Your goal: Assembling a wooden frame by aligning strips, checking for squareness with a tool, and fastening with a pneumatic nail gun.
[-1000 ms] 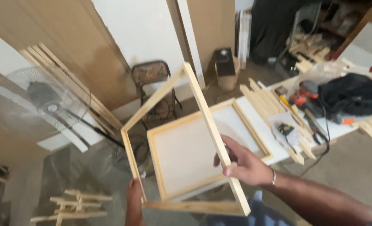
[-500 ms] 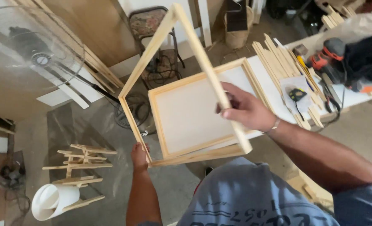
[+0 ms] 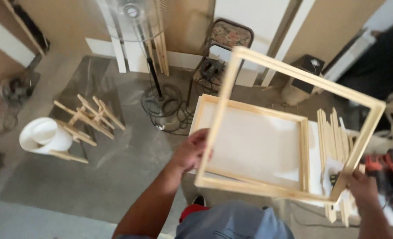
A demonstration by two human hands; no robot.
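I hold a bare wooden frame (image 3: 232, 88) up in the air with both hands, tilted over the table. My left hand (image 3: 192, 150) grips its left rail near the lower corner. My right hand (image 3: 360, 186) grips the lower right corner. Beneath the raised frame lies a second wooden frame with white canvas (image 3: 258, 141), flat on the white table (image 3: 316, 150).
Several loose wooden slats (image 3: 333, 132) lie on the table to the right, beside an orange power drill (image 3: 382, 166). On the floor stand a pedestal fan (image 3: 156, 84), a folding chair (image 3: 225, 40), a white roll (image 3: 44, 135) and a small wooden rack (image 3: 88, 119).
The view has swung left and down. The raised frame has turned flatter and wider, my right hand has slid from the middle of a rail to the lower right corner.
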